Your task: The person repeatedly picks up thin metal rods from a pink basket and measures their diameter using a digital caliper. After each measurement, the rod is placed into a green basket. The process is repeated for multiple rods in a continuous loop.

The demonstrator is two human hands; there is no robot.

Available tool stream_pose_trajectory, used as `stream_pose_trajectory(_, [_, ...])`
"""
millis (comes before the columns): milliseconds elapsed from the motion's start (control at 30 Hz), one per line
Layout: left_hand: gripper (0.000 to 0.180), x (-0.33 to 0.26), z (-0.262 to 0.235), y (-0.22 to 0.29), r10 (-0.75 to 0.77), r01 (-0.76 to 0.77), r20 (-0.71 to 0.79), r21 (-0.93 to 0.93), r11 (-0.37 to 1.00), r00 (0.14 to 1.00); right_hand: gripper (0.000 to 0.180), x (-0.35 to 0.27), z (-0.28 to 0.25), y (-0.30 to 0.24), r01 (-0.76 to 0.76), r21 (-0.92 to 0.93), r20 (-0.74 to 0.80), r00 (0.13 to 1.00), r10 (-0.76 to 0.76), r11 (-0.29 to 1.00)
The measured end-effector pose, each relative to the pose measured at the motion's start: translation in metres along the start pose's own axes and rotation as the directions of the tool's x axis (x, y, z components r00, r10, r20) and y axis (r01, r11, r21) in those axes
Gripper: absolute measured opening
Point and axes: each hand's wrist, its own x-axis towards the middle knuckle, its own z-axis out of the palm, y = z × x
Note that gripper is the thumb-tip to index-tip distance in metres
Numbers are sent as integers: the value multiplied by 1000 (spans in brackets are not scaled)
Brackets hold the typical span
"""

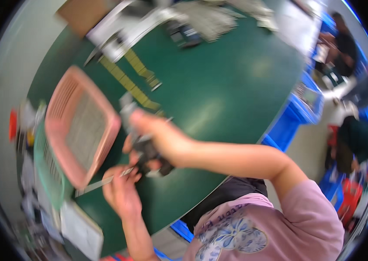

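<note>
Between right hand (162, 137) and table edge (282, 102), open green tabletop (223, 82)

Ur L hand (123, 193) & R hand (162, 137) were on a tool (147, 150) over the table (219, 87). A basket (113, 126) sat to ur L, w/ a 2nd basket (48, 165) on its L side. Strips (125, 82) lay up ahead. Bins (299, 106) were R, past the edge.
</note>
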Motion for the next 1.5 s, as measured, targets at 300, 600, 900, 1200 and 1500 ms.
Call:
stream_pose_trajectory(300, [16, -17, -4, -5, -72, 93, 158, -128, 987, 985, 62, -6, 1, 2, -60, 70, 90, 994, 53, 996])
stream_pose_trajectory(600, [16, -17, 2, -2, -95, 109, 171, -72, 991, 981, 63, -8, -3, -1, -85, 42, 141, 987, 78, 995])
stream_pose_trajectory(900, [16, -16, 2, -2, -81, 93, 158, -69, 993, 984, 62, -8, 0, 1, -2, -24, 118, 993, 5, 1000])
stream_pose_trajectory(1200, [15, -16, 1, -2, -76, 87, 153, -67, 994, 985, 67, -10, -1, 2, -32, 35, 138, 990, 27, 999])
stream_pose_trajectory(1500, [16, -17, -1, -3, -70, 78, 139, -51, 996, 988, 72, -8, 1, 5, -19, 22, 121, 993, 16, 1000])
